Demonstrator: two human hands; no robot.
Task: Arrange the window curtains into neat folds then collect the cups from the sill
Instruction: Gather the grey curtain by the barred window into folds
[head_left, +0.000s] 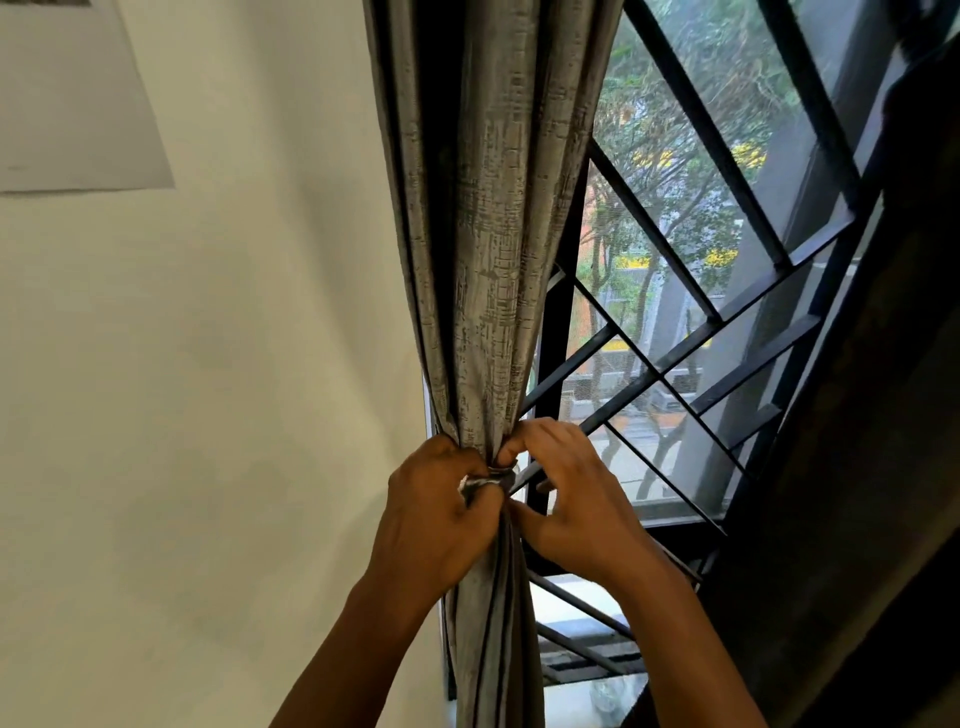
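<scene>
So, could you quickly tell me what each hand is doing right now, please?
Left hand: fingers curled, gripping the gathered grey curtain and a strip of tie fabric.
Right hand: fingers curled, pinching the same tie at the curtain.

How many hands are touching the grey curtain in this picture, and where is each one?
2. The left hand grips the gathered curtain from the wall side; the right hand pinches the tie at the bunch from the window side. Both meet at the same gathered point.

The curtain (493, 234) is cut off by the top and bottom edges, the tie band (491, 480) is mostly hidden under the fingers (511, 449), and a blurred glass thing (605, 696) on the sill is unclear.
</scene>
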